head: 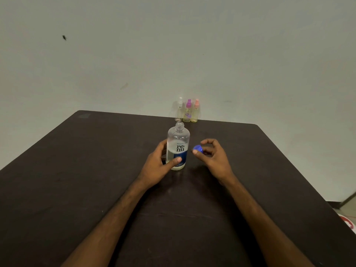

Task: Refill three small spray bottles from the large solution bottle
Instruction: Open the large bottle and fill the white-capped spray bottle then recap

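Dim, flat indoor light, with a greenish-grey cast on the wall (173, 45). The dark table (77, 180) swallows shadows, with only a faint sheen just at 6 o'clock of the solution bottle (178, 149). Wide-angle bend bows the table edges toward 3 and 9 o'clock; spray bottles (187, 111) at 12 o'clock look soft and low-detail, no hard glare.

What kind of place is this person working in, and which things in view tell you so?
Probably a plain indoor room set up for a tabletop task: a dark table stands against a pale wall, holding a large solution bottle and three small spray bottles.
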Motion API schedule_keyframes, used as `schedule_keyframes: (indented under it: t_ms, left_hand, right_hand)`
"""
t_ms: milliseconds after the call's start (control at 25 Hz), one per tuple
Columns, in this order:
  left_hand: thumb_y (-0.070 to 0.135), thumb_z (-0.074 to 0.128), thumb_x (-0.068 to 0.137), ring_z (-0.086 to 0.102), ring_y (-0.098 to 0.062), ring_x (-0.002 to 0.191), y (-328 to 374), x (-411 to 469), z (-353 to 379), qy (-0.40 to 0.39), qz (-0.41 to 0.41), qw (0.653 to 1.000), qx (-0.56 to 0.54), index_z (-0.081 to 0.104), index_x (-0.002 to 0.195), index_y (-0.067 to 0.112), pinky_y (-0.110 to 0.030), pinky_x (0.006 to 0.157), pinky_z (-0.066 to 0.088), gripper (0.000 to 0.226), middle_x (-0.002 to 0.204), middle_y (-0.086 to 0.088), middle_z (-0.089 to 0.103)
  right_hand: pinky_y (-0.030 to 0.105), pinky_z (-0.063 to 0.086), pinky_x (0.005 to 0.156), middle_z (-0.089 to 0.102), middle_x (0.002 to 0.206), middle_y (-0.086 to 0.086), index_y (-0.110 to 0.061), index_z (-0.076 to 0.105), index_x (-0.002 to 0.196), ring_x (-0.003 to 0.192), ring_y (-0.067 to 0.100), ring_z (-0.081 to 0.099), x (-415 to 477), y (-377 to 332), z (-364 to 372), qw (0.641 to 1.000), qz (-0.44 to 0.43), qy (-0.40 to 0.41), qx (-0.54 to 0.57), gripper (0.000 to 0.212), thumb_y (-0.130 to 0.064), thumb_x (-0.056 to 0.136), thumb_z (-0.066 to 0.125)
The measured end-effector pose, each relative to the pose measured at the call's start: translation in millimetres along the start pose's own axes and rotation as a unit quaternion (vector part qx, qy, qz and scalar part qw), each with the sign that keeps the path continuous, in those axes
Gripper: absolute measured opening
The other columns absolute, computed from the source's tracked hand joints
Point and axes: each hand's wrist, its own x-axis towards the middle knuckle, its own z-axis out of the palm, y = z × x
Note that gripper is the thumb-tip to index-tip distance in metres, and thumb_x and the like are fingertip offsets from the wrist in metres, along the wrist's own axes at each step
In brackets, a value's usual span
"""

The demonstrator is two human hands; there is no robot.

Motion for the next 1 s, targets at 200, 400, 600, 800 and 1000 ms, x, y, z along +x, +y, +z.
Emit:
schedule_keyframes:
  t_ms: [200, 400, 600, 800, 1000]
  left_hand:
    - [0.028, 0.080, 0.082, 0.056, 0.005, 0.118, -2.3, 0.8, -0.6, 0.004, -0.003, 1.000, 0.017, 0.041, 0.145, 0.029, -0.019, 0.099, 0.046, 0.074, 0.130, 0.024, 0.056]
    - [0.030, 0.083, 0.079, 0.058, -0.002, 0.123, -7.2, 1.0, -1.3, 0.003, 0.002, 1.000, 0.031, 0.042, 0.145, 0.026, -0.031, 0.105, 0.050, 0.078, 0.136, 0.016, 0.059]
    - [0.039, 0.084, 0.074, 0.053, -0.004, 0.129, -4.6, -0.1, -7.7, -0.029, -0.022, 0.999, 0.019, 0.039, 0.146, 0.030, -0.031, 0.109, 0.045, 0.086, 0.140, 0.014, 0.055]
    - [0.040, 0.059, 0.097, 0.043, -0.012, 0.139, -5.1, 0.2, -34.5, 0.021, -0.044, 0.997, 0.064, 0.034, 0.152, 0.019, -0.032, 0.116, 0.035, 0.064, 0.154, 0.000, 0.044]
    - [0.035, 0.052, 0.102, 0.023, -0.023, 0.152, -22.2, 16.4, -37.3, 0.004, -0.078, 0.938, 0.338, 0.021, 0.158, 0.010, -0.039, 0.124, 0.021, 0.068, 0.165, -0.009, 0.021]
  right_hand:
    - [0.018, 0.052, 0.083, 0.068, 0.105, -0.009, -0.023, 0.070, 0.113, 0.094, 0.003, 0.064, -9.5, 8.1, 0.0, 0.988, -0.022, -0.009, -0.156, 0.029, -0.027, 0.085, 0.076]
    - [0.012, 0.040, 0.071, 0.065, 0.089, -0.013, -0.025, 0.070, 0.106, 0.073, -0.003, 0.055, -15.4, 8.2, 0.7, 0.979, -0.012, -0.006, -0.205, 0.023, -0.031, 0.084, 0.076]
    - [0.012, 0.040, 0.070, 0.063, 0.094, -0.010, -0.024, 0.068, 0.105, 0.081, 0.002, 0.055, -15.9, 9.1, 1.9, 0.971, -0.023, -0.022, -0.237, 0.024, -0.029, 0.083, 0.077]
    - [0.013, 0.047, 0.075, 0.066, 0.098, -0.008, -0.022, 0.064, 0.115, 0.085, 0.007, 0.062, -15.3, 14.9, -2.2, 0.988, -0.007, -0.006, -0.152, 0.036, -0.024, 0.082, 0.078]
    - [0.023, 0.054, 0.083, 0.069, 0.100, -0.007, -0.016, 0.065, 0.114, 0.092, 0.007, 0.065, -7.6, 17.3, -2.0, 0.996, 0.030, 0.057, -0.056, 0.025, -0.022, 0.091, 0.069]
